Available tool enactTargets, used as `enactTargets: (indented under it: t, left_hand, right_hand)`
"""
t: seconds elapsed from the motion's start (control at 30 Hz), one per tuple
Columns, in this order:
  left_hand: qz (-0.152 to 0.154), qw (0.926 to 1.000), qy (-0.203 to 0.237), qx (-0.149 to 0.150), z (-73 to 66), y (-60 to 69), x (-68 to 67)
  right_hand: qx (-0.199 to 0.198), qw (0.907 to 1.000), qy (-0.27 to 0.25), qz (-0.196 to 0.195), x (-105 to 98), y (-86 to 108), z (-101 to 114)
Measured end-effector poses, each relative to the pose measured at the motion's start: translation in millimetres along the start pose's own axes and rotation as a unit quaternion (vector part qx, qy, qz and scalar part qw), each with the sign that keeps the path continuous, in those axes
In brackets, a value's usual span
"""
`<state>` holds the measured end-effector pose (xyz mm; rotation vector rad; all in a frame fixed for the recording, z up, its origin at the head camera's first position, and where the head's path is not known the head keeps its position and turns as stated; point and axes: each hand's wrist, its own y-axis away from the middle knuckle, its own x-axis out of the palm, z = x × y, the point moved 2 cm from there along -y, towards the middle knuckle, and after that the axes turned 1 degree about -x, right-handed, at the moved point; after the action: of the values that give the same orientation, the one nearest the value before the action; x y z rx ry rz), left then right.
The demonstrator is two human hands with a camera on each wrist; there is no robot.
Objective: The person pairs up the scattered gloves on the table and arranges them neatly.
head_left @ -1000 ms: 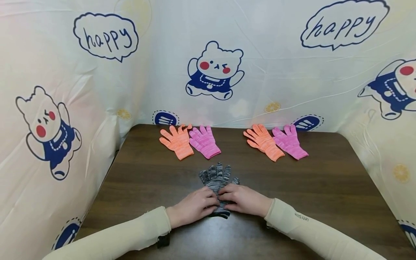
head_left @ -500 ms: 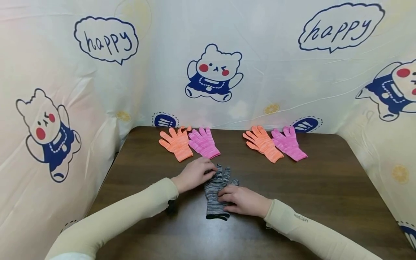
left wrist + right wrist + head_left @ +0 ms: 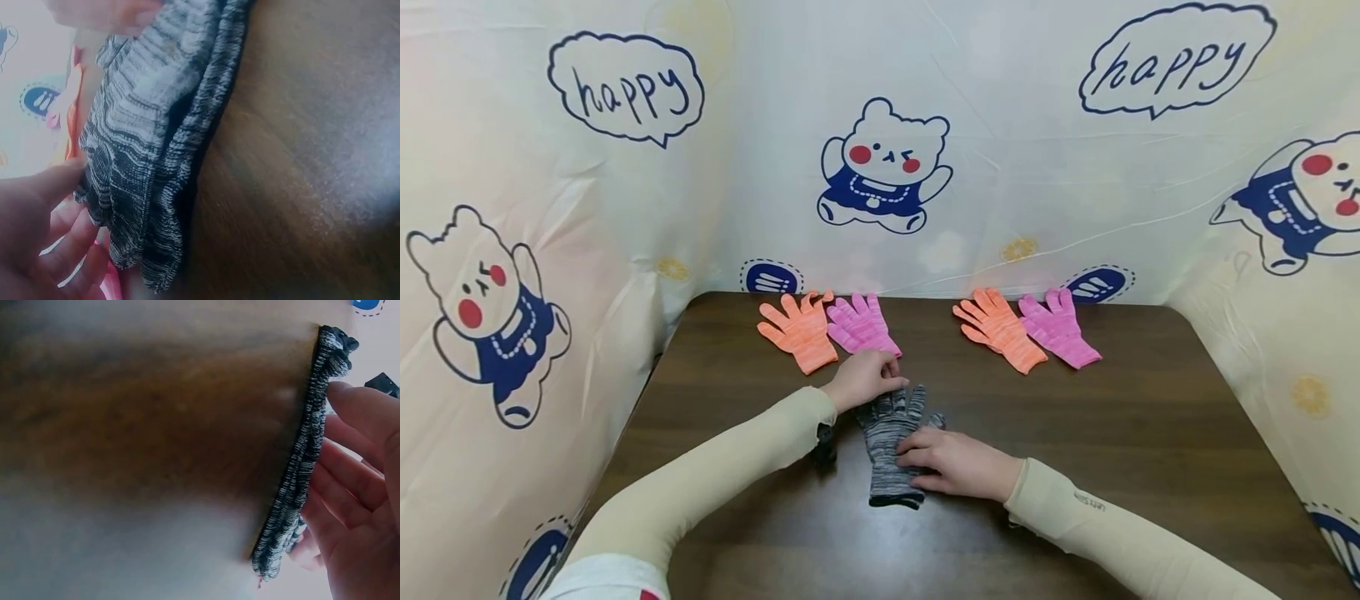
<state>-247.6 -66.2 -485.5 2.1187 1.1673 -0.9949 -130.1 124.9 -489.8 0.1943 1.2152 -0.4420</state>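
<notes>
A grey-and-black knitted glove (image 3: 887,450) lies on the table, fingers pointing away from me and its dark-edged cuff towards me. My left hand (image 3: 863,379) is at the glove's far end, covering some of its fingertips. In the left wrist view, thumb and fingers pinch a finger end of the knit glove (image 3: 115,187). My right hand (image 3: 962,464) rests on the right side of the palm part, beside the glove's thumb. Its fingers look relaxed in the right wrist view, touching the edge of the glove (image 3: 294,469).
Along the back of the brown table (image 3: 1120,442) lie an orange glove (image 3: 801,333) and a pink glove (image 3: 863,325) at left. Another orange glove (image 3: 1000,329) and pink glove (image 3: 1060,327) lie at right. A printed cloth (image 3: 737,167) hangs behind and at both sides.
My left hand has moved from the cuff half of the grey glove forward to its fingertips, then slightly right along them. My right hand has stayed on the glove's right side.
</notes>
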Motion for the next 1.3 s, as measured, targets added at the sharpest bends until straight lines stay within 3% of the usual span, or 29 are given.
enactTargets:
  t: [0.17,0.47,0.77,0.93,1.17,1.3]
  left_hand:
    - [0.011,0.9993,0.032,0.018,1.7,-1.6,-1.7]
    - [0.024,0.9981,0.057,0.010,2.1,-3.5,-8.1]
    - [0.042,0.9950,0.087,0.027,0.1,-4.3,-10.8]
    - [0.048,0.9947,0.087,0.026,0.3,-2.3,-6.4]
    - [0.048,0.9978,0.037,0.026,1.3,-1.0,-2.8]
    - [0.057,0.9967,0.049,0.032,3.2,-1.7,-1.6]
  right_hand:
    - [-0.005,0.9999,0.006,0.015,-2,-1.7,0]
    - [-0.004,0.9998,0.000,0.019,-3,-1.2,0]
    - [-0.023,0.9994,0.020,0.019,-3,-1.1,0]
    - [-0.015,0.9995,0.005,0.027,-4,-0.6,1]
    - [-0.004,0.9997,-0.009,0.021,-2,0.4,-1]
    - [-0.009,0.9998,-0.003,0.017,-1,0.8,-2]
